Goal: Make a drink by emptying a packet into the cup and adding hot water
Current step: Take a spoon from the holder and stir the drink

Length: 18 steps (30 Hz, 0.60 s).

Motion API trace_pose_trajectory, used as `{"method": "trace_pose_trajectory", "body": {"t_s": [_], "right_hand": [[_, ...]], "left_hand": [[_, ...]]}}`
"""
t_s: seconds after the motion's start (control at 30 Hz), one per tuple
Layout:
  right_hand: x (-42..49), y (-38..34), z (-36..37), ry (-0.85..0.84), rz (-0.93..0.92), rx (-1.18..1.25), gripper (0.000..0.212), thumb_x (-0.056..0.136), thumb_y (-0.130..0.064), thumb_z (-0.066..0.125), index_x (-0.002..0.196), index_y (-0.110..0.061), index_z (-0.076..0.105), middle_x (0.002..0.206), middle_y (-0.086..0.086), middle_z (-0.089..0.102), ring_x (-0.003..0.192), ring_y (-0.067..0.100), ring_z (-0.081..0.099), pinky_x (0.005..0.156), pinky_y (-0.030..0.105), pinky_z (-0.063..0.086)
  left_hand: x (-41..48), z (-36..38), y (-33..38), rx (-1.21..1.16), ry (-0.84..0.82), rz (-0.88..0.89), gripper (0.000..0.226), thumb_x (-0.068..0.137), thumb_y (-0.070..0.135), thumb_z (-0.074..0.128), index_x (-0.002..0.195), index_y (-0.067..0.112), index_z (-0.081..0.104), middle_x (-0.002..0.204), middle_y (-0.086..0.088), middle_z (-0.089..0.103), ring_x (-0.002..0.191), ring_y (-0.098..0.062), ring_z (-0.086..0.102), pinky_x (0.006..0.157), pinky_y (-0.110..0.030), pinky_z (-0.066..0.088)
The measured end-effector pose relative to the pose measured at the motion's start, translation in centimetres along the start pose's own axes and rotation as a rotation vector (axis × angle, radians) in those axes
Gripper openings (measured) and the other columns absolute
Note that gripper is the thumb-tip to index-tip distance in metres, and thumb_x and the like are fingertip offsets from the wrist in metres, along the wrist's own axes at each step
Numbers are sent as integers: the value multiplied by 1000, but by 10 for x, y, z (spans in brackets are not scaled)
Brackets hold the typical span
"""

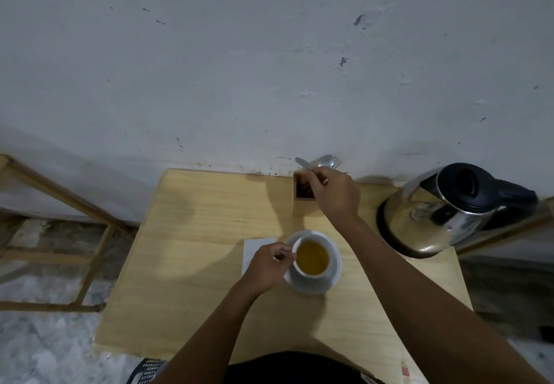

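Observation:
A white cup (310, 275) filled with amber liquid stands on a white saucer (335, 266) in the middle of the wooden table (195, 248). My left hand (265, 266) pinches the cup's handle on its left side. My right hand (337, 193) is over a small wooden cutlery holder (301, 200) at the table's back edge and grips a metal utensil (304, 164) whose tip points up and left. A white packet (253, 248) lies flat on the table just left of the saucer, partly under my left hand. A steel electric kettle (443, 215) with a black lid and handle sits at the right.
A spoon and a fork (329, 161) stick up from the holder behind my right hand. A grey wall runs right behind the table. A wooden frame (60, 203) stands on the floor to the left.

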State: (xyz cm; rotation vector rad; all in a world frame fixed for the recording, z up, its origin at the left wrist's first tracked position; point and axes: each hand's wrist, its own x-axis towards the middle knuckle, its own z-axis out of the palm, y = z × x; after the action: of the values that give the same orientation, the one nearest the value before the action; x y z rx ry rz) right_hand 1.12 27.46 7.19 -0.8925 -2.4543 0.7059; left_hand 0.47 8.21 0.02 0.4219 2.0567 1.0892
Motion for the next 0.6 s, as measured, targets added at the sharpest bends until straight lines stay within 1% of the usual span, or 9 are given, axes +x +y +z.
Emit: {"method": "trace_pose_trajectory", "body": {"t_s": [0.07,0.17,0.23,0.27,0.33,0.37,0.47,0.53,0.6], "right_hand": [[-14,0,-14,173,-99,149,16,88,-30,69,86,-16,75,71,-3,65,58,13,54,49,24,34],[-37,7,-31,225,-139,376,4,84,-10,74,83,-8,70,86,-14,56,72,13,58,53,27,45],[-55,12,-41,184,-83,464,8,90,-12,69,86,-6,68,92,-14,58,81,12,59,61,27,50],[-64,12,-46,142,-33,505,12,93,-17,65,89,-6,67,90,-9,62,83,12,61,65,30,51],[-83,14,-54,52,75,606,19,98,-25,57,92,-8,63,80,4,68,79,14,65,65,33,51],[-92,15,-58,24,98,633,20,99,-27,54,95,-10,62,73,5,67,72,13,66,62,31,51],[-115,22,-62,-14,127,596,22,101,-31,47,102,-16,64,63,-5,55,57,9,55,54,26,49],[-127,33,-56,-70,203,569,24,103,-30,44,105,-18,65,65,-11,50,60,5,48,56,28,44],[-137,42,-51,-150,293,580,25,103,-21,42,115,-26,64,78,-16,54,68,0,47,65,23,41]], "left_hand": [[1,0,1,-3,-2,-6,27,89,30,62,111,15,67,94,-3,67,93,-20,67,72,-25,49],[-1,3,1,-15,7,3,25,90,27,63,109,12,68,94,-5,67,95,-24,67,72,-25,48],[-3,4,2,-14,27,9,24,90,26,63,109,12,68,97,-8,69,95,-24,68,76,-29,48],[-3,4,2,-10,35,10,25,90,26,62,109,12,68,100,-9,70,93,-23,68,75,-29,48],[-6,5,4,5,42,16,26,91,26,61,111,11,67,101,-11,70,79,-19,65,67,-26,46],[-7,6,6,7,46,17,25,91,25,60,111,10,67,97,-10,69,67,-14,59,61,-25,44],[-9,6,7,2,52,32,23,92,23,58,108,8,66,88,-8,66,54,-6,48,52,-23,39],[-9,6,8,0,45,26,21,93,24,57,107,10,65,89,-8,65,54,-8,48,50,-24,39],[-10,6,6,-4,47,27,20,93,25,57,106,12,65,91,-7,65,58,-10,51,52,-25,41]]}}
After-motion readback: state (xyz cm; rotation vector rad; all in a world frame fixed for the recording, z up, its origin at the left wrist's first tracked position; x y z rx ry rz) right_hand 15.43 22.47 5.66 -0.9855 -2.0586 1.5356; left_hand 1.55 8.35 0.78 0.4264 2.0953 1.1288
